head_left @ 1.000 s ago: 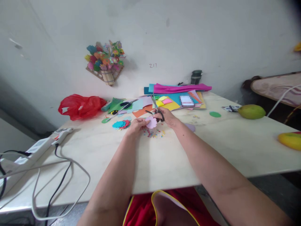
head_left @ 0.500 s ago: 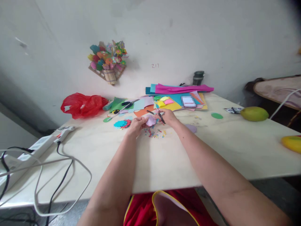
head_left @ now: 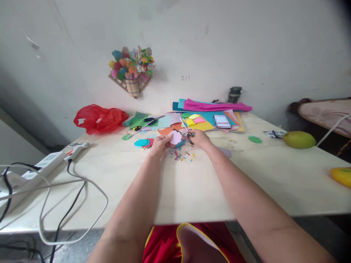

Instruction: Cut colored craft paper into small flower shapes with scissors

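Near the middle of the table, my left hand [head_left: 161, 144] pinches a lilac paper piece [head_left: 176, 137] with a scalloped edge. My right hand [head_left: 199, 138] is closed on the dark handles of scissors [head_left: 189, 136], whose blades point up and away, just right of the lilac piece. A blue paper piece [head_left: 179, 144] shows under the lilac one. Small coloured paper scraps [head_left: 182, 156] lie below the hands. To the left of my left hand are blue and red scalloped pieces [head_left: 142, 143].
Coloured sheets [head_left: 207, 122], a phone [head_left: 222, 121] and a second pair of scissors [head_left: 149, 120] lie behind. A red bag [head_left: 100, 118] and a power strip [head_left: 45, 166] with cables are at left. Mangoes [head_left: 298, 139] and a green disc [head_left: 255, 139] are at right.
The scissors have turned so their blades point up and away from the lilac piece, which now shows more fully. The whole view has shifted slightly.
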Demonstrator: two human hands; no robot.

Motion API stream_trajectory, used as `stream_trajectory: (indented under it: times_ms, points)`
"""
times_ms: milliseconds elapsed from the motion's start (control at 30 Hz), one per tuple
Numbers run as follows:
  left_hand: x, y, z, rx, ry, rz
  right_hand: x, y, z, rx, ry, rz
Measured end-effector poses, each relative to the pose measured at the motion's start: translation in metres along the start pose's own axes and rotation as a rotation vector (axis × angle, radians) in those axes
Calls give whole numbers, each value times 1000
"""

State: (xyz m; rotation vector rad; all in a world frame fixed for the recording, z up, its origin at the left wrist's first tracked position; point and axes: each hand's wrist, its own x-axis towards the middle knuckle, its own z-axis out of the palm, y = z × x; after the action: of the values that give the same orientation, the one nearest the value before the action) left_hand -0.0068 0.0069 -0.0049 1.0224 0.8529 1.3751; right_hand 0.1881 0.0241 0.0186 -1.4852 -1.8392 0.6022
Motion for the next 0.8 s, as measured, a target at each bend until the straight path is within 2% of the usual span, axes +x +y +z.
stream_trajectory:
  times_ms: [67,100,233,400,500,600,700,800]
  points:
    - [0,0,0,-1,-6,-1,-5,-7,0,-329,63,-5]
    - [-1,0,1,0,-11,-3,-8,-11,0,-433,41,-23]
    - [-2,2,4,4,-1,-24,-14,-22,2,-587,-55,-41]
    - [-3,3,6,7,15,-42,-16,-24,1,-557,-210,-45]
    - [-2,2,5,14,24,-46,-16,-22,1,-504,-100,-96]
    - [-2,2,4,27,44,-59,-14,-19,4,-310,60,-234]
    - [-3,3,4,34,37,-77,-9,-14,10,-105,85,-406]
    - [-4,4,4,44,25,-97,-5,-9,14,5,70,-530]
